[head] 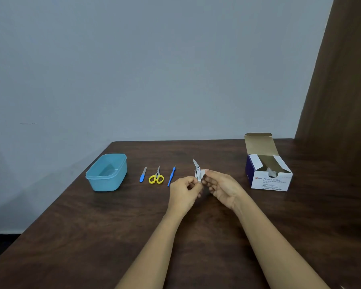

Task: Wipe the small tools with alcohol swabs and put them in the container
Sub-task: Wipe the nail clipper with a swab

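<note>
Clipper pinched by left hand — swab against it.

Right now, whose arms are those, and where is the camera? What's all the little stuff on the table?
Those are a person's two bare arms; no robot here. The camera sits on their head, looking down. The left hand pinches a metal nail clipper, and the right hand holds a white swab against it. On the brown table lie a blue container, a small file, yellow scissors and a thin blue tool. The open box on the right holds alcohol swabs.
</note>
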Available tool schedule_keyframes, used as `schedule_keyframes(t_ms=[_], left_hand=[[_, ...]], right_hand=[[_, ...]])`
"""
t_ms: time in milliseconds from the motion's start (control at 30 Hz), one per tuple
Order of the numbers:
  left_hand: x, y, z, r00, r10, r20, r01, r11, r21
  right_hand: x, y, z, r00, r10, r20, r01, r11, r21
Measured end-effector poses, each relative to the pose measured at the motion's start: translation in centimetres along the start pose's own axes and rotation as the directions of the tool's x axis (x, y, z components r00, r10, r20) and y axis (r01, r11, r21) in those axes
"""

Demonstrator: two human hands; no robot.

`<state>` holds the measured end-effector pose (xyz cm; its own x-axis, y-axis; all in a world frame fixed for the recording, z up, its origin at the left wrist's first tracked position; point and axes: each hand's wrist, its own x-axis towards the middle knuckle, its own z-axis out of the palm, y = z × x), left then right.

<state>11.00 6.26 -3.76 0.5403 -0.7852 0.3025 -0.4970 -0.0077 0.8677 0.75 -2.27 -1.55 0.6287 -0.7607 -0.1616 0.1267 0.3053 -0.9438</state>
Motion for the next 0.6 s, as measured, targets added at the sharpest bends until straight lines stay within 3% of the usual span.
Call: schedule_keyframes(t_ms=[267, 400, 600], left_hand=[[-0.11, 0.2, -0.04, 1.0, -0.007, 0.024, 0.007, 1.0, -0.005], [-0.26, 0.13, 0.07, 0.998, 0.008, 0.061, -0.008, 1.0, -0.003], [-0.56, 0.1, 0.49, 0.998, 0.035, 0.06, -0.037, 0.999, 0.025]], right_hand=[[0.06, -0.22, -0.69, 0.996, 0.073, 0.041, -0.076, 0.993, 0.085], [0.15, 0.17, -0.65, 0.998, 0.038, 0.05, -0.038, 0.999, 0.013], [0.36, 0.62, -0.13, 0.998, -0.026, -0.051, 0.021, 0.995, -0.103]])
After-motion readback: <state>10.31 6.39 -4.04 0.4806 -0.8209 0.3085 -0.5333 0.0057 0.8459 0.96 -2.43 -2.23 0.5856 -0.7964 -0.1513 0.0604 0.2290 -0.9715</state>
